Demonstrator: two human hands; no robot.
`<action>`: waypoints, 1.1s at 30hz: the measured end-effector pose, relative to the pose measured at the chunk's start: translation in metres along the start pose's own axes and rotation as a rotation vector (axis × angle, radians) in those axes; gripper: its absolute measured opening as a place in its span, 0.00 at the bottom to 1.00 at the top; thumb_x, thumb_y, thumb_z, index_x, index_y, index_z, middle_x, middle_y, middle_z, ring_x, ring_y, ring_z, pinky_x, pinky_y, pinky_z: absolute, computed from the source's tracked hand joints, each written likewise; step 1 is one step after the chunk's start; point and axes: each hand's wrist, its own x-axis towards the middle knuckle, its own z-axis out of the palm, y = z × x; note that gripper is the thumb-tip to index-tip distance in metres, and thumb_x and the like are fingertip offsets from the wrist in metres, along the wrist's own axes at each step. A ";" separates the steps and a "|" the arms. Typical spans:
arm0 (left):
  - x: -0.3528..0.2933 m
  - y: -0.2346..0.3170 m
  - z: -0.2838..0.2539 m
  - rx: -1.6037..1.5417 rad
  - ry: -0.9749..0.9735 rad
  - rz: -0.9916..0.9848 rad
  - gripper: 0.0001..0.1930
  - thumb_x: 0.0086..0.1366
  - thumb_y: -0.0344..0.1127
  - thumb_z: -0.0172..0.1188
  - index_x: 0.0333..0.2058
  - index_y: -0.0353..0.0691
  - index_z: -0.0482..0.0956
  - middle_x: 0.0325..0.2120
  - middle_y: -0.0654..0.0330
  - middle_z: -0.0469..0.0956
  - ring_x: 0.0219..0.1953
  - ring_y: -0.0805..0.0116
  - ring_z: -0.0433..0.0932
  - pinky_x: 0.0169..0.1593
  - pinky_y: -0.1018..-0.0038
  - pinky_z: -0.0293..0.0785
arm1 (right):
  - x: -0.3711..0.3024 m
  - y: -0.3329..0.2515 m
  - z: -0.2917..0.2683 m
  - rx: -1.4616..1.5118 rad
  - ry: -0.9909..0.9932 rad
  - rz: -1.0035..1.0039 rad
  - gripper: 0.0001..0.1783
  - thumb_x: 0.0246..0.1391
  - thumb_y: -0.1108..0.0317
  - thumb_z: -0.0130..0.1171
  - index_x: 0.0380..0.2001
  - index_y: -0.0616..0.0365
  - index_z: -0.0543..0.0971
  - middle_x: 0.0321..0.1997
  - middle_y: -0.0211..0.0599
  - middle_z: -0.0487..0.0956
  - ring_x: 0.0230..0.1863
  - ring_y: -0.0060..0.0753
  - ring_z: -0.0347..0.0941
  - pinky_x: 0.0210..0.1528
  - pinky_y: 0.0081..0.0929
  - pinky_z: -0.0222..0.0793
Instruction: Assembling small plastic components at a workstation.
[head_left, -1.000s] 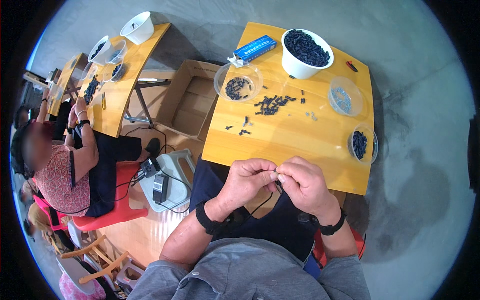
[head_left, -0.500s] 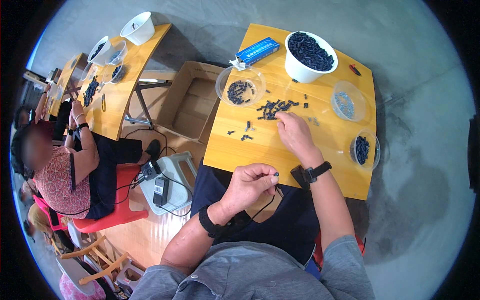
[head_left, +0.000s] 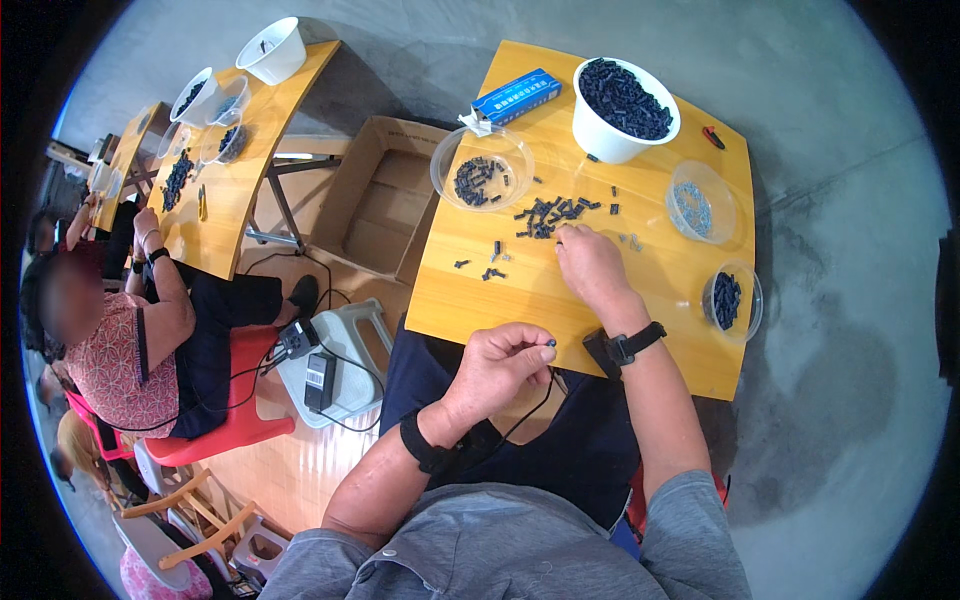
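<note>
A small dark piece (head_left: 551, 343) pokes out between the thumb and forefinger of my left hand (head_left: 503, 368), held at the table's near edge. My right hand (head_left: 592, 266) reaches over the table, its fingertips drawn together at the near side of a loose pile of short black plastic parts (head_left: 552, 213). Whatever those fingertips pinch is hidden by the hand. Tiny pale metal bits (head_left: 632, 241) lie to the right of that hand. A few black parts (head_left: 493, 273) are scattered to the left.
Around the yellow table (head_left: 450, 300) stand a white bucket of black parts (head_left: 622, 150), a clear bowl of black parts (head_left: 520, 160), a clear bowl of small metal pieces (head_left: 720, 215), a clear cup (head_left: 752, 325), and a blue box (head_left: 517, 97). A co-worker (head_left: 130, 340) sits at left.
The view has shifted slightly. My left hand keeps its pinch on the small dark piece, and my right hand stays at the pile with hardly any movement.
</note>
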 end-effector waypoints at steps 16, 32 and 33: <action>-0.002 0.006 0.004 -0.019 0.043 0.099 0.05 0.62 0.25 0.56 0.37 0.34 0.76 0.28 0.59 0.79 0.26 0.74 0.78 0.31 0.79 0.75 | -0.051 -0.008 -0.021 1.688 0.043 0.381 0.07 0.61 0.66 0.49 0.35 0.59 0.71 0.30 0.33 0.75 0.20 0.21 0.72 0.20 0.22 0.72; -0.025 0.016 0.019 -0.001 0.029 0.151 0.05 0.62 0.26 0.56 0.36 0.34 0.76 0.28 0.60 0.79 0.26 0.74 0.78 0.31 0.79 0.74 | -0.095 -0.042 -0.051 1.682 0.028 0.147 0.08 0.60 0.72 0.49 0.41 0.61 0.73 0.30 0.31 0.75 0.26 0.21 0.73 0.27 0.22 0.74; -0.027 0.015 0.019 0.011 0.033 0.142 0.05 0.62 0.26 0.56 0.36 0.34 0.76 0.28 0.60 0.79 0.26 0.74 0.78 0.31 0.79 0.74 | -0.089 -0.037 -0.045 1.408 0.029 0.255 0.08 0.58 0.71 0.50 0.39 0.61 0.74 0.28 0.34 0.75 0.26 0.26 0.74 0.28 0.24 0.74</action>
